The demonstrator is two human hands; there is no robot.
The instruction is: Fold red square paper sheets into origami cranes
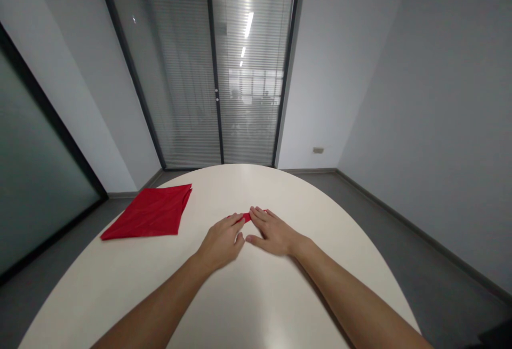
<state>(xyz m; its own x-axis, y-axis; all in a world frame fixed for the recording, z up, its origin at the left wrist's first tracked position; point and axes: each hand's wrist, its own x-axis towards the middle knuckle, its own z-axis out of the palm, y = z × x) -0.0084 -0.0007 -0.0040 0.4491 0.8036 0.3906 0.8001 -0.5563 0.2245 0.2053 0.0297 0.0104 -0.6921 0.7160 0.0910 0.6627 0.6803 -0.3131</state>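
Note:
A small, narrow folded piece of red cloth (pixel 247 217) lies on the white table, mostly covered by my hands. My left hand (pixel 224 241) rests with its fingertips on the left end of this piece, its thumb apart from the fingers. Over the right end lies my right hand (pixel 276 233), palm down, fingers stretched out and thumb spread towards the left thumb. Both hands press from above rather than wrap around the cloth. Further left, a larger folded red cloth (pixel 150 212) lies flat, with its layers parting slightly at the right corner.
The round white table (pixel 320 205) has a curved edge on both sides and at the far end. Beyond it stands a glass door (pixel 252 125) with blinds and a dark frame. Grey walls and a low wall socket (pixel 318 150) are to the right.

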